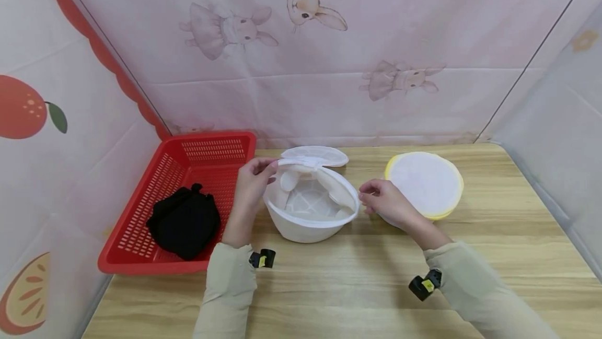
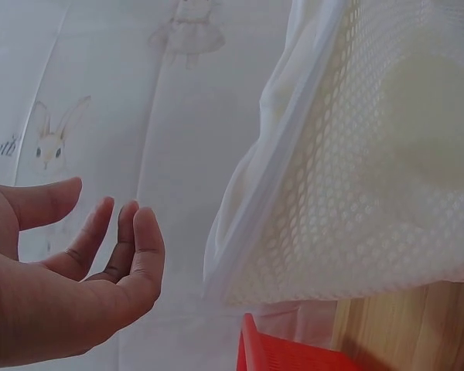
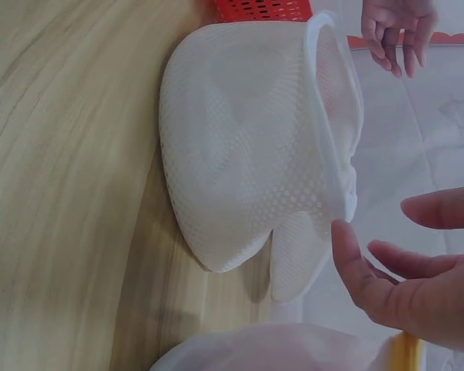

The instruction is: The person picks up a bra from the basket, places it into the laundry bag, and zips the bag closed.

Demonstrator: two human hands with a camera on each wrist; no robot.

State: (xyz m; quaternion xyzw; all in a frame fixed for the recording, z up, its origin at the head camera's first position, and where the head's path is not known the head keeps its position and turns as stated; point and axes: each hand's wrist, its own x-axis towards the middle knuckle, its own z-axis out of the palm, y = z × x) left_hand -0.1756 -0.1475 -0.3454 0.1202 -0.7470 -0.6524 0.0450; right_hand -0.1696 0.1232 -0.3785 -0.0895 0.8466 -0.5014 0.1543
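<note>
An open white mesh bag (image 1: 307, 231) is standing between the released left grip (image 1: 252, 181) and released right grip (image 1: 388, 203). A red basket (image 1: 150, 267) holding black cloth (image 1: 185, 224) is sitting left, a yellow-edged white pouch (image 1: 425, 182) right.

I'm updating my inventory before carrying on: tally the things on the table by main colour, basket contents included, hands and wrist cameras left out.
Red: 1 (basket)
Black: 1 (bundle, inside it)
White: 2 (mesh bag; yellow-edged round item, counted as one)
Total: 4
</note>
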